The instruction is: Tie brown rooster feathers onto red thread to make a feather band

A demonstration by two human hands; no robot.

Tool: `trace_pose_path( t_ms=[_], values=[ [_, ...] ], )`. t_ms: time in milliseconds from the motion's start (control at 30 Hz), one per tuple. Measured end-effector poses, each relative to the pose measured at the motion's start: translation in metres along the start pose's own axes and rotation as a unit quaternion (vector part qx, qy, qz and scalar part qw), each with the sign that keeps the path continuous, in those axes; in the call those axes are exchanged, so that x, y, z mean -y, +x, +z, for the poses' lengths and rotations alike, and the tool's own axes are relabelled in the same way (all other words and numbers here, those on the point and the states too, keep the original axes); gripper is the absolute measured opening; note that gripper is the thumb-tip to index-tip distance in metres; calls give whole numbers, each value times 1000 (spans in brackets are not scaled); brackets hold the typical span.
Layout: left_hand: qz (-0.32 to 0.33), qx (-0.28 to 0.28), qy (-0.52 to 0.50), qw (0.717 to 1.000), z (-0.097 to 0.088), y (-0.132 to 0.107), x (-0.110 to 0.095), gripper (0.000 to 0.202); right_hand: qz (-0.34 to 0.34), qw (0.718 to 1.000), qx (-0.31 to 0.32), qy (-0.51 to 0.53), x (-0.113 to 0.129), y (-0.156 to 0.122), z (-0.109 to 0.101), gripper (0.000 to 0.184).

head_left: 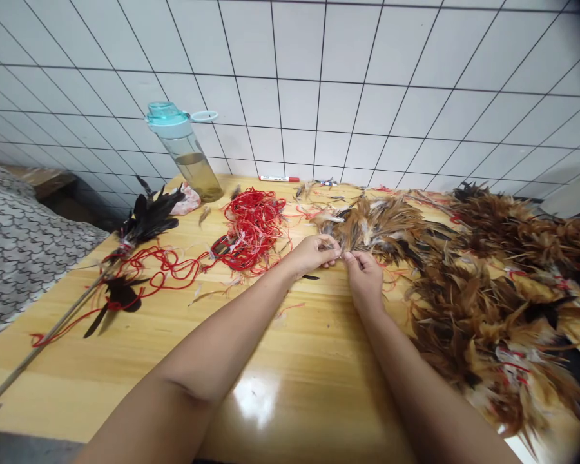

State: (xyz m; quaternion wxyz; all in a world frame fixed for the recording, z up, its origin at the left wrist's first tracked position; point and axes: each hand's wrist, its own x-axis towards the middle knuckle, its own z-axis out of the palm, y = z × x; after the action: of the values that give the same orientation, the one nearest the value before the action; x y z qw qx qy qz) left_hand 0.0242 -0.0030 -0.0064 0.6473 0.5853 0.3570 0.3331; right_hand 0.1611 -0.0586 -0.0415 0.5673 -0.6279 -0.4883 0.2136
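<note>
My left hand (316,252) and my right hand (366,276) meet over the middle of the table, each closed in a pinch, fingertips almost touching. What they pinch is too small to make out. Just beyond the fingertips lies a pile of brown feathers (384,222), with paler, fluffy ends toward my hands. A tangled heap of red cord (255,229) is left of my left hand. Beneath my left fingers lies one small dark feather (310,277).
At left, a long stick (60,325) carries black feathers (149,219) tied near its end. Behind stand a water bottle (191,158) and a red-and-white marker (279,178) by the tiled wall (299,103). Large brown feather bundles (468,316) cover the right side of the wooden table (290,361).
</note>
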Motion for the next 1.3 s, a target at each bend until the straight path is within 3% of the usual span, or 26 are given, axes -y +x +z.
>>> trace_pose_path(
  t_ms=[267,600,700,800,900,1100,1300],
  values=[
    [3,-22,122,992,4,0,-1,12,-7,1000,-22,4,-4,2,0,27],
    [119,-65,258,956,6,-2,1,13,-24,999,-7,-19,-3,2,-1,25],
    [78,-58,208,973,6,-2,0,14,-27,999,-2,-24,-4,3,-2,26],
    [23,-10,74,997,5,-2,-2,16,-26,999,-2,-32,-4,3,-3,24],
    [13,1,-9,1000,4,-1,-4,17,-33,998,8,-43,-2,3,-2,23],
    [9,-31,-11,999,5,-1,-4,8,-54,996,26,-62,3,1,-2,22],
    [12,-30,-9,999,4,0,-2,15,-65,994,47,-80,5,2,-3,21]
  ],
)
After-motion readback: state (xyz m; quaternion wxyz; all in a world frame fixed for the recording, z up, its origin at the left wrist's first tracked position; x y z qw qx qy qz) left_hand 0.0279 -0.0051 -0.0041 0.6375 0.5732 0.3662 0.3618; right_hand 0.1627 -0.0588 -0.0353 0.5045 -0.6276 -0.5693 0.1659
